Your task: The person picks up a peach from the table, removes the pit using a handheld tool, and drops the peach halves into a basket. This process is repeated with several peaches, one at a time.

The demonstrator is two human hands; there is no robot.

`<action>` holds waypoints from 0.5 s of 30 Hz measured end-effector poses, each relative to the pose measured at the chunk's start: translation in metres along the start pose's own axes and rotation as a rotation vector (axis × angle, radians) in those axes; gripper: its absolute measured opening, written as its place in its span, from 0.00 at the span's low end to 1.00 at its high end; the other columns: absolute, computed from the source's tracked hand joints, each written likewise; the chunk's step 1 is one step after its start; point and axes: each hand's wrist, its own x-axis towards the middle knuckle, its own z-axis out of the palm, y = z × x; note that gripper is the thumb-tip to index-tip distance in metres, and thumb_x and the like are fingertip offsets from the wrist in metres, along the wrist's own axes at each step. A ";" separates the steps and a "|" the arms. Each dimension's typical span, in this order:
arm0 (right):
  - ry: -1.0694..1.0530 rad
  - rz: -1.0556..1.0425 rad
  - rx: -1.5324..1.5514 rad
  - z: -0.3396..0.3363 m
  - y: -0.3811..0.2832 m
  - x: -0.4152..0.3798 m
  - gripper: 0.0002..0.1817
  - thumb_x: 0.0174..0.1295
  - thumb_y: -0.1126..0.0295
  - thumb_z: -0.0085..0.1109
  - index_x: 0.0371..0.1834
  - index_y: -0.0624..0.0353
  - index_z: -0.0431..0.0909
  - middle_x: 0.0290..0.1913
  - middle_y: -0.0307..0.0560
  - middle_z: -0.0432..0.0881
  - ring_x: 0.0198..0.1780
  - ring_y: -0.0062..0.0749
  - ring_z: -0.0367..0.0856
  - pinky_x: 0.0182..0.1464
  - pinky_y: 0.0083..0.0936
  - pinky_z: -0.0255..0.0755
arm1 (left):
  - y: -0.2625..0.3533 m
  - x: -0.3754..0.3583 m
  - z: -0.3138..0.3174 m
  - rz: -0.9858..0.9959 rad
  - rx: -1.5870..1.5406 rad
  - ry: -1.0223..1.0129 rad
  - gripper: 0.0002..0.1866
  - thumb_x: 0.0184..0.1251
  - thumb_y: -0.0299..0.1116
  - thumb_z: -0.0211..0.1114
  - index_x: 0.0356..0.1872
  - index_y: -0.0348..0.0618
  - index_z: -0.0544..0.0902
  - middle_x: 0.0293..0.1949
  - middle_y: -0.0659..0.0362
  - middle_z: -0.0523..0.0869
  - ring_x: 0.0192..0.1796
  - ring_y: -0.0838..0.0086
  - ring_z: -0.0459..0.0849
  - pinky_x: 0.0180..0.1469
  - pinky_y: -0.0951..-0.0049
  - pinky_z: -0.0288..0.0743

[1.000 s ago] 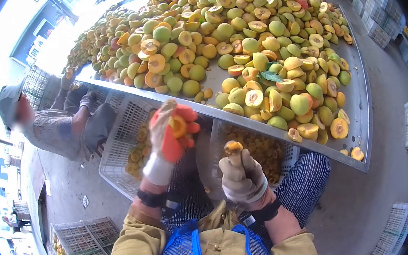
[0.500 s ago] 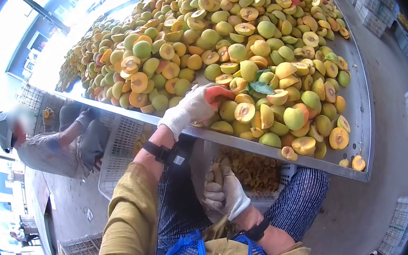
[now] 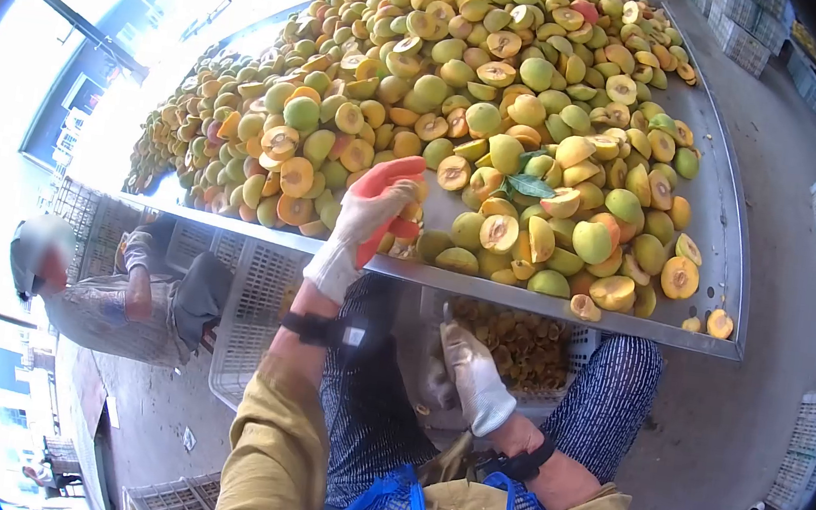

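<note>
Halved yellow-green fruit (image 3: 499, 233) is heaped on a metal table (image 3: 484, 292). My left hand (image 3: 372, 213), in a white glove with orange-red on the fingers and palm, is over the near edge beside the heap. Its fingers are spread, and no fruit is clearly visible in it. Below the edge, my right hand (image 3: 479, 379), in a pale glove, is closed round a small tool (image 3: 447, 312) whose thin tip shows above the fingers. Behind that hand is a crate (image 3: 581, 347) of brownish fruit pieces (image 3: 519, 343). A green leaf (image 3: 531, 185) lies on the heap.
A co-worker (image 3: 125, 308) in grey sits at the left, by a white plastic crate (image 3: 255, 313). Another crate (image 3: 173, 502) is at the lower left. More crates (image 3: 805, 451) stand along the right side. My knees are under the table edge.
My left hand has drawn back left from the fruit, and its fingers have spread. My right hand has turned and shifted slightly right and down; the tool's thin tip now shows. The view has shifted slightly.
</note>
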 end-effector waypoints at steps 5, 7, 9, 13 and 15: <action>0.045 -0.329 -0.148 0.000 -0.008 0.005 0.19 0.80 0.50 0.53 0.40 0.54 0.77 0.23 0.30 0.71 0.19 0.14 0.68 0.19 0.18 0.61 | -0.002 -0.075 0.024 0.027 -0.788 -0.098 0.26 0.78 0.43 0.63 0.73 0.49 0.73 0.65 0.51 0.81 0.59 0.54 0.85 0.50 0.54 0.87; 0.031 -0.469 -0.177 0.004 -0.004 0.010 0.17 0.81 0.55 0.54 0.39 0.57 0.77 0.23 0.31 0.72 0.22 0.14 0.68 0.23 0.18 0.63 | -0.006 -0.097 0.042 -0.045 -0.886 -0.035 0.27 0.80 0.44 0.61 0.74 0.48 0.71 0.67 0.50 0.80 0.63 0.51 0.83 0.51 0.51 0.86; 0.058 -0.595 -0.267 0.005 -0.004 0.009 0.16 0.81 0.58 0.54 0.39 0.59 0.77 0.24 0.32 0.72 0.24 0.14 0.68 0.27 0.19 0.65 | -0.018 -0.107 0.055 -0.007 -0.876 -0.032 0.27 0.81 0.45 0.60 0.74 0.46 0.70 0.68 0.49 0.79 0.65 0.53 0.82 0.57 0.52 0.84; 0.119 -0.754 -0.430 0.007 -0.004 0.006 0.15 0.80 0.60 0.56 0.43 0.63 0.77 0.24 0.36 0.74 0.27 0.16 0.67 0.30 0.23 0.68 | -0.016 -0.124 0.078 0.153 -0.751 0.052 0.27 0.78 0.44 0.64 0.72 0.44 0.73 0.67 0.50 0.80 0.64 0.59 0.83 0.68 0.57 0.78; 0.121 -0.715 -0.462 0.003 -0.004 0.004 0.15 0.80 0.60 0.56 0.43 0.63 0.78 0.24 0.38 0.73 0.26 0.18 0.68 0.30 0.25 0.68 | -0.023 -0.125 0.083 0.233 -0.720 0.098 0.27 0.78 0.44 0.64 0.71 0.42 0.74 0.66 0.50 0.80 0.65 0.60 0.82 0.69 0.57 0.77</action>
